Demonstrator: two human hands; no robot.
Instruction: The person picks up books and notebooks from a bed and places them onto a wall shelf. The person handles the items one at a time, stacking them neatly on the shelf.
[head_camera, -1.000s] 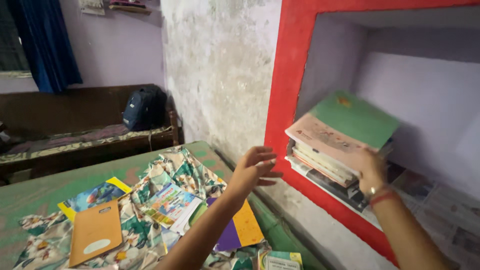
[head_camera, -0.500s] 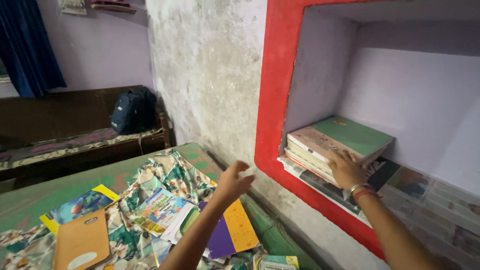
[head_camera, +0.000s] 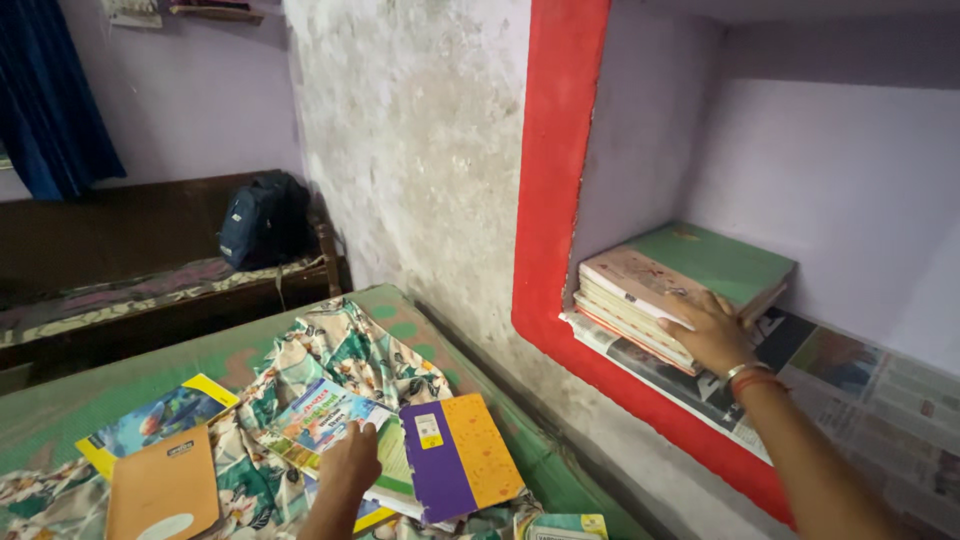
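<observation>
Pressing flat on stack of worn paperback books, right hand lies open, palm steadying pile at front edge of newspaper-lined red-framed wall niche. Stack lies flat, long axis angled back into niche. Left hand, fingers loosely curled, touches colourful thin booklet beside purple-and-orange notebook on green bed, gripping nothing.

The right hand rests on a stack of books in the red-framed niche; the left hand touches notebooks on the bed.
</observation>
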